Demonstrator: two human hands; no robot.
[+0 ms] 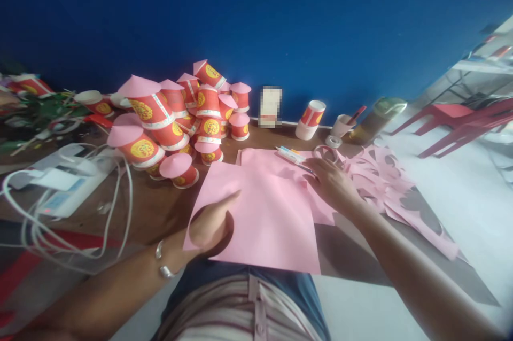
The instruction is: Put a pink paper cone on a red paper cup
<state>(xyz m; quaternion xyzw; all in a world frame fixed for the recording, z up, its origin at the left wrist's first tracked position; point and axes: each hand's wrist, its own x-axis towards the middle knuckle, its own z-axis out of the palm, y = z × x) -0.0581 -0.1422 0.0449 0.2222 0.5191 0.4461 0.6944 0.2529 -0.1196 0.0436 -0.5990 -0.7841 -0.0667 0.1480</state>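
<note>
While left grip [211,222] holds one sheet [268,215], one bottle [373,123] stands.

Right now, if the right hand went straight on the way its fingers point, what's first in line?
Probably the white pen lying just beyond the fingertips of the right hand, by the pink paper's far edge. Depth is unclear; they may nearly touch.

A deep blue wall [256,20] rose behind the brown table [160,207]. On the table's left end lay a white power strip [74,194] among loops of white cable [24,231], with green leafy-looking clutter [34,116] farther back. A bottle [371,126] stood near the table's far right corner; red plastic chairs [449,111] stood on the pale floor [452,191] to the table's right.
</note>
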